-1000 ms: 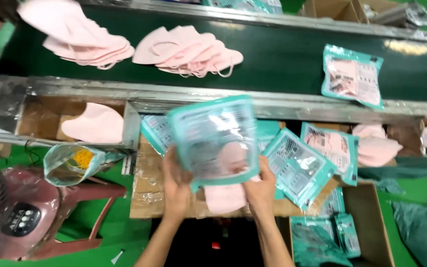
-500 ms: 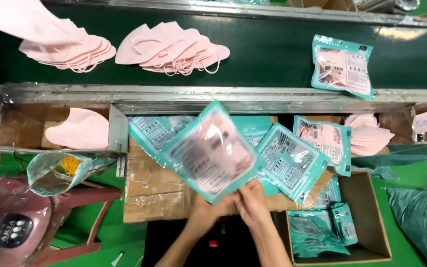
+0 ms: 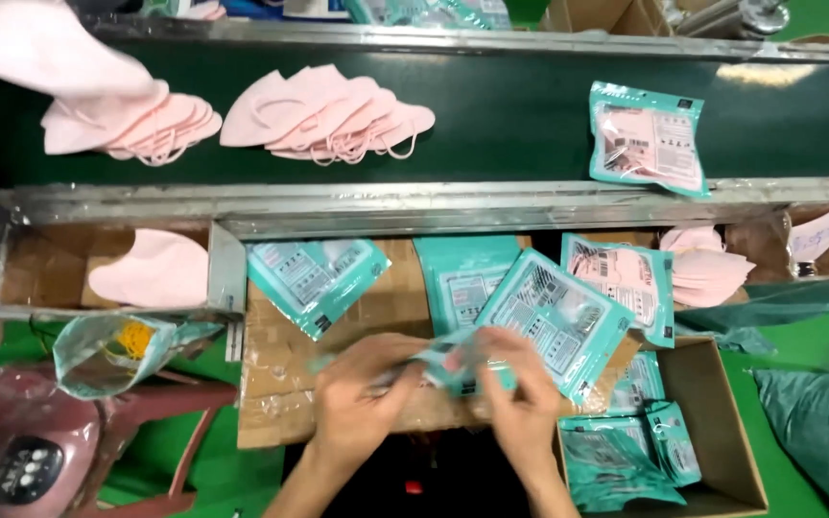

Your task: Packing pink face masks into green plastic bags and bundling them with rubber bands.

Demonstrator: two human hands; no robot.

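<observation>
A: Teal plastic, thin and glossy, is what both hands are working. The left hand (image 3: 362, 398) and the right hand (image 3: 515, 398) meet over the cardboard-topped bench (image 3: 280, 384), just on the near side of the green conveyor belt (image 3: 510, 120), and pinch a teal pouch (image 3: 438, 360) held nearly edge-on between them.

B: How do the fingers sit?

A: Curled in, fingertips pressed on the pouch's edges from either side. It is motion-blurred, so I cannot tell exactly which fingers bear on it.

B: What else lies near the belt?

A: Just below its metal rail (image 3: 414, 206), flat on the bench, are several more teal packets (image 3: 314, 278). On the belt itself sit two fanned stacks of pink masks (image 3: 323, 115) towards its left end, and one sealed packet (image 3: 647, 136) towards its right. Another person's pink sleeve (image 3: 45, 48) covers the leftmost stack. A single pink mask (image 3: 151, 273) rests in a tray under the rail's left end, and a cardboard box (image 3: 722, 422) with filled packets stands well below the belt on the right.

B: Any risk?

A: I judge the film slippery. With a grip on the edges only, the pouch could slide free and drop among the loose packets, or crease if squeezed unevenly.
</observation>
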